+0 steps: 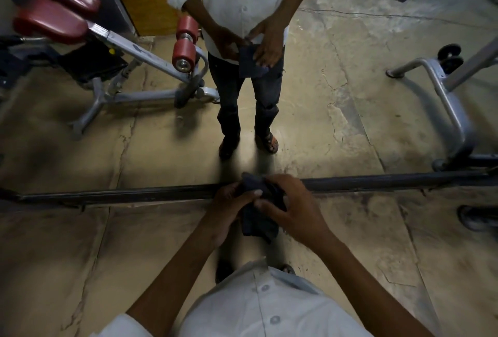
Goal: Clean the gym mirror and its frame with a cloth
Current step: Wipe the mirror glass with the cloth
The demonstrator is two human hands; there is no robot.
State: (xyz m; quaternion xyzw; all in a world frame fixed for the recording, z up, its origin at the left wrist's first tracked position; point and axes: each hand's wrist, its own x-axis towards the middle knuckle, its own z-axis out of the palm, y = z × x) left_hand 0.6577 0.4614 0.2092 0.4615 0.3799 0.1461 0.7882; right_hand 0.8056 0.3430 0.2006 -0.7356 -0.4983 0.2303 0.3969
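- Dim indoor light; the floor [336, 110] is brightest in the middle and darkens toward the left side and corners.
- Soft, wide shadows lie on it.
- The wide lens bends the mirror frame [134, 195]; the red pads [51, 22] look blurred.

I see both hands low in the middle, just near of the mirror's dark frame [121, 195]. The left hand [231, 207] grips the bunched dark cloth [258, 218]; the right hand [293, 210] curls over it. Beyond, the mirror [336, 80] reflects a red-padded bench [54, 18] far left and a grey machine leg [455, 115] right.
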